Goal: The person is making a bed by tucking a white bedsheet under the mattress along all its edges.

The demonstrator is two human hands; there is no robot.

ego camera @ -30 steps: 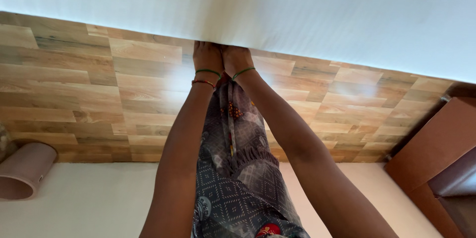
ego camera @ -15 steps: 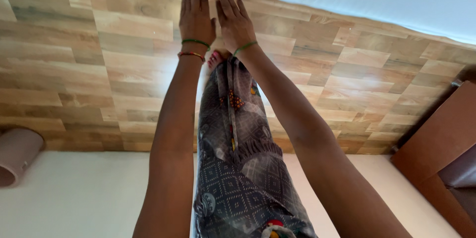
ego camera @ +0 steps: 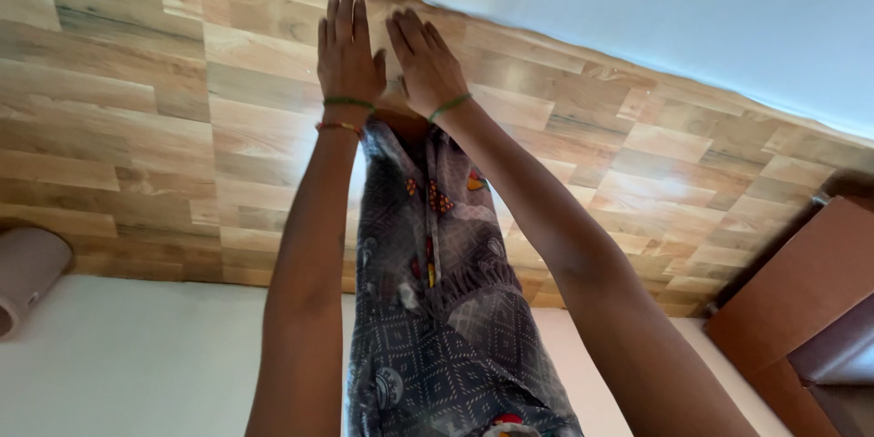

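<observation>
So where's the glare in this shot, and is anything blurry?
Head view: bright glare patches on the glossy wood-pattern floor, one right of the arms; the white sheet looks washed out, its edge smeared; the left hand and right hand are fairly sharp.

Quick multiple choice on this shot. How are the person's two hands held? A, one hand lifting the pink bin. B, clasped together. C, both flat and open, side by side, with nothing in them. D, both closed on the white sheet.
C: the left hand and right hand lie side by side with fingers straight, over the wood-pattern floor, just short of the white sheet.
</observation>
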